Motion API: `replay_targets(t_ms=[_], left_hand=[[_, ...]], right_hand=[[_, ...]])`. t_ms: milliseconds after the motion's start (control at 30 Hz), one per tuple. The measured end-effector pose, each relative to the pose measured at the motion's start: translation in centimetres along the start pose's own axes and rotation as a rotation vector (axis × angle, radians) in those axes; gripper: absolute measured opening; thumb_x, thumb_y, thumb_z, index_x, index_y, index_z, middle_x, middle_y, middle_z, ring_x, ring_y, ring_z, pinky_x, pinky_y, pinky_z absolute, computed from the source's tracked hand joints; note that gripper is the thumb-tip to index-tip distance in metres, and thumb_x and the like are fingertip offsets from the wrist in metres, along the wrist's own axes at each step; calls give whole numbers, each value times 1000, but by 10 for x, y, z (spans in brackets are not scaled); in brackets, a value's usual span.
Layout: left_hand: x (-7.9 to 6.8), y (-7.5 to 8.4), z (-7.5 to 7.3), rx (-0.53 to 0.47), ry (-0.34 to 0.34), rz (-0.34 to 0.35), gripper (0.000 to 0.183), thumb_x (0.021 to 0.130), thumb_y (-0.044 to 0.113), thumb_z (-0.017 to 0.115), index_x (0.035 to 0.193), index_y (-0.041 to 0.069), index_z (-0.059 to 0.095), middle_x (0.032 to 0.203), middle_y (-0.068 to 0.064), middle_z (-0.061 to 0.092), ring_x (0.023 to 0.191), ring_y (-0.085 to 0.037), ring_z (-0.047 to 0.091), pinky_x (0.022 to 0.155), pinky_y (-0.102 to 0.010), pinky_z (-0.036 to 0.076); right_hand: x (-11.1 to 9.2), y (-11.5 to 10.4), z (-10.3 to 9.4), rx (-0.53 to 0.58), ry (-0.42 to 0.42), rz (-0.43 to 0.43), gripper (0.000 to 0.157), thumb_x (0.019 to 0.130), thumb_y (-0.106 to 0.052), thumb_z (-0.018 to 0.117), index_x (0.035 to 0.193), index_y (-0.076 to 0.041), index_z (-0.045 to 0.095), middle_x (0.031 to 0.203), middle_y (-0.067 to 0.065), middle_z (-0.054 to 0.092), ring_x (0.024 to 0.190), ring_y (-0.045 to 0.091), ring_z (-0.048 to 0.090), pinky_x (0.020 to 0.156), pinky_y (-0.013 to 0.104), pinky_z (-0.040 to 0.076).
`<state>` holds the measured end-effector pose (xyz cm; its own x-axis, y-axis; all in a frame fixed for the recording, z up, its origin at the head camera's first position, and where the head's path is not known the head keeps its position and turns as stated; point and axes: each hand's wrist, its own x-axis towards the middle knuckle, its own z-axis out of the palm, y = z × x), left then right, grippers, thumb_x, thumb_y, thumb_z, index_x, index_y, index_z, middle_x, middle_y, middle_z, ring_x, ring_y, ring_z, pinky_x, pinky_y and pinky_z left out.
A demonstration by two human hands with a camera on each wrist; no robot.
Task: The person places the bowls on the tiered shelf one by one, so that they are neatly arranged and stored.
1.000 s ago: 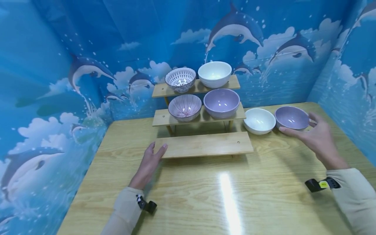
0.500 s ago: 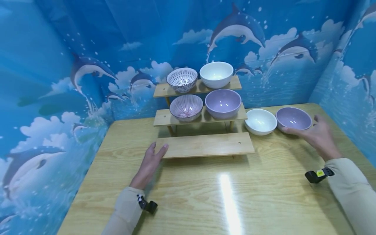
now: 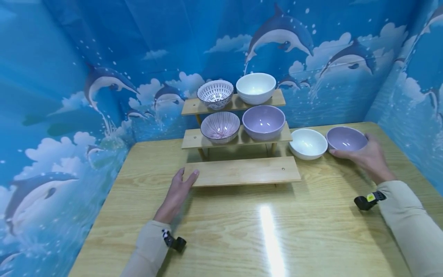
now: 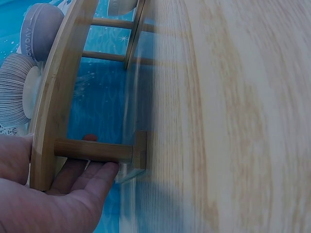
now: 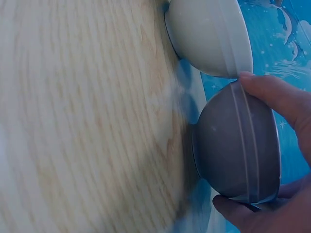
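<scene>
My right hand (image 3: 369, 158) grips the purple bowl (image 3: 346, 139) at the table's right. In the right wrist view the thumb lies at one side of this bowl (image 5: 233, 141) and the fingers at the other. Close by on its left sits a small white bowl (image 3: 308, 143). My left hand (image 3: 177, 194) holds the left end of the lowest board (image 3: 242, 172) of a wooden tiered stand. Its thumb is on top; in the left wrist view the fingers (image 4: 92, 177) reach underneath, by a short round leg (image 4: 92, 150).
On the middle board stand a pink-striped bowl (image 3: 220, 127) and a larger purple bowl (image 3: 263, 122). The top board bears a dark-patterned bowl (image 3: 215, 94) and a large white bowl (image 3: 256, 88). A blue dolphin-print curtain (image 3: 155, 38) encloses the wooden table (image 3: 221, 227).
My right hand has moved in around the right-hand purple bowl, its thumb and fingers closing on its sides. The left hand stays at the lowest board.
</scene>
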<state>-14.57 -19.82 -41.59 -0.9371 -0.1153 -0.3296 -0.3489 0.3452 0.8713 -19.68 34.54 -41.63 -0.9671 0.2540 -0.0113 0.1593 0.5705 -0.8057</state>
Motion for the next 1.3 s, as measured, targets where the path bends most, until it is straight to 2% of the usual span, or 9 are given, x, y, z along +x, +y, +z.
replay_targets(t_ms=[267, 500, 567, 633, 667, 733, 933, 1167, 1300], left_hand=[[1, 1, 1, 5, 6, -9, 101, 95, 66, 55, 163, 9, 8, 168, -18, 8, 153, -39, 10, 123, -59, 13], [0, 1, 1, 1, 6, -7, 101, 94, 66, 56, 163, 9, 9, 169, -17, 9, 153, -38, 10, 123, -59, 14], [0, 2, 1, 1, 5, -4, 101, 95, 66, 56, 163, 9, 9, 169, -17, 9, 153, -38, 10, 123, -58, 14], [-1, 2, 0, 7, 3, -1, 101, 95, 67, 55, 163, 8, 8, 168, -18, 8, 153, -39, 10, 123, -59, 15], [-1, 2, 0, 8, 2, 0, 101, 95, 67, 55, 163, 8, 8, 168, -18, 7, 153, -39, 10, 123, -58, 15], [-1, 2, -1, 9, 1, 1, 101, 95, 66, 55, 163, 8, 8, 169, -17, 7, 153, -39, 10, 123, -58, 15], [1, 2, -1, 6, -4, 1, 101, 95, 66, 55, 163, 8, 7, 169, -17, 6, 154, -38, 9, 123, -58, 15], [1, 1, -2, 9, -5, 4, 102, 95, 66, 55, 163, 8, 7, 169, -18, 5, 154, -39, 8, 123, -58, 13], [1, 1, -1, 9, -6, 6, 101, 95, 66, 55, 163, 8, 8, 169, -18, 6, 154, -39, 8, 123, -58, 14]], right_hand=[[-5, 1, -2, 38, 6, 27, 130, 78, -42, 89, 157, 8, -1, 154, 43, 21, 132, 58, 36, 107, 70, 37], [-19, 3, -11, 53, -15, 59, 124, 82, -40, 86, 159, 6, -1, 154, 41, 22, 131, 54, 36, 107, 69, 37], [-24, 3, -15, 52, -16, 69, 123, 83, -40, 85, 159, 6, -1, 155, 41, 22, 130, 52, 37, 100, 56, 50], [-28, 2, -20, 51, -6, 65, 122, 83, -39, 85, 158, 7, 1, 154, 40, 24, 125, 49, 40, 88, 33, 56], [-31, 2, -22, 53, -1, 58, 121, 83, -38, 85, 159, 7, 2, 154, 40, 25, 122, 48, 41, 81, 23, 54], [-35, 1, -26, 42, 17, 55, 121, 82, -38, 86, 159, 6, 4, 153, 39, 26, 119, 45, 41, 66, 8, 43], [-50, -10, -31, 26, 61, 55, 123, 78, -37, 89, 161, 2, 7, 156, 38, 22, 123, 49, 38, 60, 6, 38], [-74, -30, -28, -27, 58, -46, 119, 75, -31, 92, 160, 2, 16, 148, 42, 30, 116, 51, 41, 54, 7, 39], [-86, -45, -21, -20, 33, -92, 117, 74, -27, 93, 160, 2, 19, 143, 44, 35, 114, 52, 44, 54, 8, 40]])
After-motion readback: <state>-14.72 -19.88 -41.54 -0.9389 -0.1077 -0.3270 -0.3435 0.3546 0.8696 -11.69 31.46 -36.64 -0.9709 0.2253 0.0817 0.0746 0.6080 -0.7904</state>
